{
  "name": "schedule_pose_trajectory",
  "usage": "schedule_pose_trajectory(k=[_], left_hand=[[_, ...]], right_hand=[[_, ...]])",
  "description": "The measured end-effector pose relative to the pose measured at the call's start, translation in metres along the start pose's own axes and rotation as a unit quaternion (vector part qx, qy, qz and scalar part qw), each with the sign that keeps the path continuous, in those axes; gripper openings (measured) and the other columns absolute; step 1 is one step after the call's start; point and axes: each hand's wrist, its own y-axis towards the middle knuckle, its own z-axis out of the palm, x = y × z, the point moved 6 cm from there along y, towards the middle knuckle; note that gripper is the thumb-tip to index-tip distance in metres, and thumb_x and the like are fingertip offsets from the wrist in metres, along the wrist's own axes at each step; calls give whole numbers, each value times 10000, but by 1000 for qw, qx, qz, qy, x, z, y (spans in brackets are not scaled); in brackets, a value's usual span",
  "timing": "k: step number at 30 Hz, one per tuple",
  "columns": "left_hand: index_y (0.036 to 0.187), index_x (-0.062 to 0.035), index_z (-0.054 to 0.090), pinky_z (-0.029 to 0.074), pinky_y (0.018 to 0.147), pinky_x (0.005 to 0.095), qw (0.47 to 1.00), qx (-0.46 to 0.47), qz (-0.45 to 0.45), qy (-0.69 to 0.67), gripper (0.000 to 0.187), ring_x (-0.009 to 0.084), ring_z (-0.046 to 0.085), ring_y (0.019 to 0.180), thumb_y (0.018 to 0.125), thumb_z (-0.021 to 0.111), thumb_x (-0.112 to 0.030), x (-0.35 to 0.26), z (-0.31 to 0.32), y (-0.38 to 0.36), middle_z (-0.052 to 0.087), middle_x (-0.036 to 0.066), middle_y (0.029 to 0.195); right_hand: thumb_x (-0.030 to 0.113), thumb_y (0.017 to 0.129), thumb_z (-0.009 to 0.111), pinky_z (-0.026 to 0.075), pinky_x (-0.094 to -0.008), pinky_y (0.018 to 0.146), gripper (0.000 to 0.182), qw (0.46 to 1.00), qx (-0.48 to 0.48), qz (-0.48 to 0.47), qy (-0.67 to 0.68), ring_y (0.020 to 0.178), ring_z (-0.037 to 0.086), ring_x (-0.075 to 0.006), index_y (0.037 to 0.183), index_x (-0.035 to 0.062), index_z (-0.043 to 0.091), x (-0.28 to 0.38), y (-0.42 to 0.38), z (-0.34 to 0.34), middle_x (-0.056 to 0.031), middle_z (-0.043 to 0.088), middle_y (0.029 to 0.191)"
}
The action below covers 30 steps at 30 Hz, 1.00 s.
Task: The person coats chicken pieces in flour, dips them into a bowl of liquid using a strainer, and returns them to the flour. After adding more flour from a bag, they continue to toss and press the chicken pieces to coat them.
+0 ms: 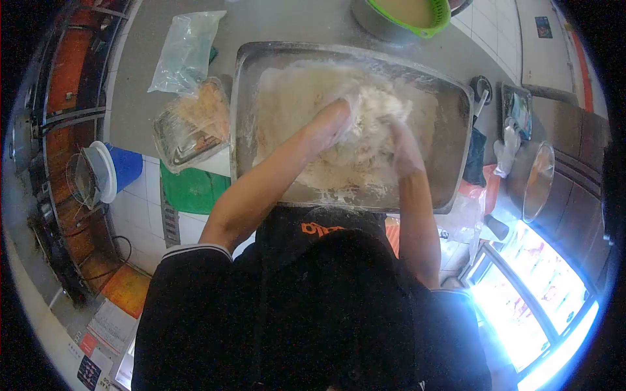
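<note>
A large metal tray holds a layer of pale flour. Over its right half is a clump of flour-coated pieces, smeared by motion; their kind cannot be made out. My left hand touches the clump from the left, whitened with flour, its fingers blurred and partly hidden. On the clump's lower right side is my right hand, also blurred, with its fingers mostly lost in the floury pieces. A clear container with yellowish-orange pieces in it stands just left of the tray.
A clear plastic bag lies behind the container. At the back, a green strainer sits on a metal pot. To the right are a metal bowl and a lit glass-door fridge. A blue bucket stands at left.
</note>
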Motion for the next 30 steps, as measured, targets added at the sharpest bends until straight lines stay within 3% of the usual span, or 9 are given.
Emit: schedule_pose_trajectory(k=[5,8,11,14,17,19,26,29,30], left_hand=[[1308,-32,596,526,801,326,977,-8,63,203,382,155,628,912,1114,429,-316,-29,-1,-35,685,73,1025],[1362,-14,521,548,909,404,972,62,115,194,404,296,678,1032,1096,499,-317,-37,-7,-46,664,148,1187],[1104,-31,669,521,692,311,978,20,93,183,177,130,611,788,1049,575,-170,-57,0,-73,673,40,917],[1152,-22,663,530,700,317,621,27,276,733,204,155,620,777,1023,609,-170,-60,-3,-65,663,22,897],[1363,-8,528,531,889,428,860,11,47,508,472,247,630,1106,1076,475,-379,-66,-10,-60,625,102,1286],[1422,-6,502,518,970,451,963,18,50,265,557,264,608,1219,1091,407,-445,-9,-27,-23,595,131,1401],[1500,-12,444,497,1043,429,999,32,-16,1,539,239,592,1257,1095,433,-367,1,0,0,584,138,1425],[1430,-5,525,545,939,383,994,97,34,29,520,219,654,1076,1063,510,-372,-17,0,-24,663,106,1246],[1401,1,552,548,922,376,956,63,83,273,511,232,668,1047,1031,561,-351,-29,-4,-35,682,121,1212]], right_hand=[[389,1036,549,515,-318,936,451,955,-18,38,293,1157,640,-196,1343,65,614,42,-63,-15,-85,676,1259],[344,1037,568,525,-292,898,393,975,-5,-25,220,1128,654,-166,1325,84,628,44,-75,-40,-59,674,1251],[260,998,622,550,-329,901,435,995,-22,-93,-5,1053,682,-218,1364,27,585,31,-74,-75,-104,687,1215],[176,948,686,547,-342,922,452,991,-24,-126,-42,1034,684,-217,1356,14,580,82,-87,-35,-110,693,1199],[332,974,694,516,-312,895,544,858,-134,-100,-485,1025,614,-166,1411,44,545,77,-18,-54,-30,631,1202],[318,919,753,518,-320,897,610,961,-42,-137,-235,1029,626,-184,1410,20,548,57,17,-18,-44,637,1235],[415,894,752,529,-363,905,650,987,65,-58,-138,1043,648,-210,1387,18,602,7,60,-4,-82,685,1249],[489,917,712,521,-320,887,652,986,80,-139,-44,1030,644,-182,1374,32,627,44,-1,-12,-60,680,1270],[486,935,691,510,-291,890,641,981,84,-177,-3,1038,639,-171,1383,33,624,54,-30,-18,-48,674,1284]])
